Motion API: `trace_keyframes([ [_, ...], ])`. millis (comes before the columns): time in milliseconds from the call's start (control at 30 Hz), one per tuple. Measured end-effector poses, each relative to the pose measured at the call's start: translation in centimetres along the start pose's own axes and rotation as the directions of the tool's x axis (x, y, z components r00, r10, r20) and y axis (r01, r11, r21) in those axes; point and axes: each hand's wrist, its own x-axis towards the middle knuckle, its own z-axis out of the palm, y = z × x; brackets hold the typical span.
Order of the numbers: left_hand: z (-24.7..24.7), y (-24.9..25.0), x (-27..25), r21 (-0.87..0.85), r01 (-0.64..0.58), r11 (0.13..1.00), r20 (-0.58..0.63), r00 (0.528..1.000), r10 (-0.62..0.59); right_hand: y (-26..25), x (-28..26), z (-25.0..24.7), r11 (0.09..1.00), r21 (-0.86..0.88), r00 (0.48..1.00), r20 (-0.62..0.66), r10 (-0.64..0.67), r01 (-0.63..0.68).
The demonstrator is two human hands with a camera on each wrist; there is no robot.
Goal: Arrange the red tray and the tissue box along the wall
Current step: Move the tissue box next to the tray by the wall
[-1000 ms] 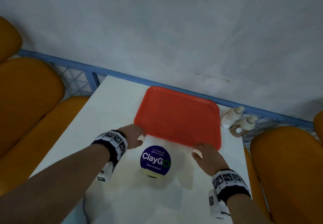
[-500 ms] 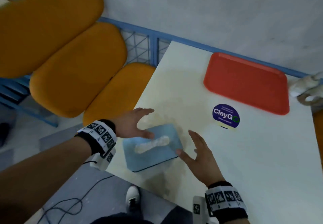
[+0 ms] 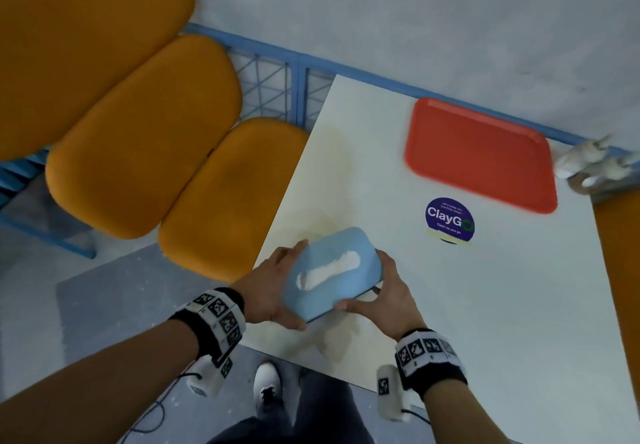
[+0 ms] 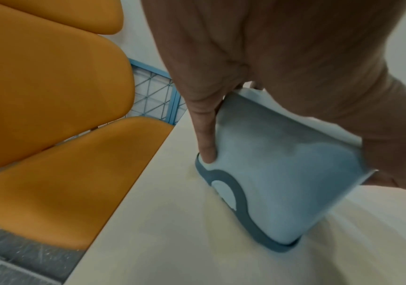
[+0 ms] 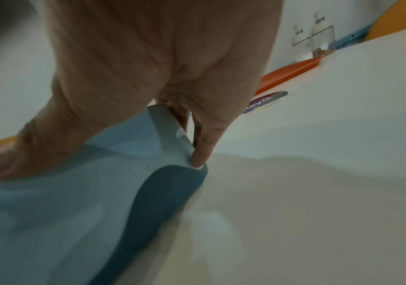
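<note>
Gripping one light-blue plastic tissue box (image 3: 331, 273), white tissue in top slot: left hand (image 3: 266, 291) and right hand (image 3: 388, 293), fingers (image 4: 205, 138) curled round opposite ends. Box near front-left corner of white surface (image 3: 485, 305). One red rectangular plastic tray (image 3: 479, 154) at far edge beside wall. One round purple sticker (image 3: 449, 220) between. Two white bottles (image 5: 313, 40) right of tray. Three orange seat cushions (image 3: 145, 132) left of surface.

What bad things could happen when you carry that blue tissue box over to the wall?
1. Both hands, left and right, grip only the ends of the tissue box, so it might slip.
2. The tray and bottles crowd the wall; the box could bump them.
</note>
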Motion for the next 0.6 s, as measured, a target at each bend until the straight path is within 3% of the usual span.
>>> trace_keyframes([
  [100, -2.8, 0.9, 1.8, 0.102, 0.008, 0.995, -0.06, 0.998, -0.001, -1.7, 2.9, -1.0, 1.0, -0.017, 1.0, -0.002, -0.025, 0.025],
  [300, -10.1, 3.9, 10.5, 0.288, 0.01, 0.958, -0.141, 0.989, 0.032, -4.8, 12.2, -6.6, 0.997, -0.06, 0.997, -0.05, -0.058, 0.055],
  [600, -18.0, 6.8, 24.6, 0.188, 0.112, 0.976, -0.177, 0.981, -0.078, -7.2, 28.1, -13.9, 0.993, -0.075, 0.996, 0.024, -0.085, 0.086],
])
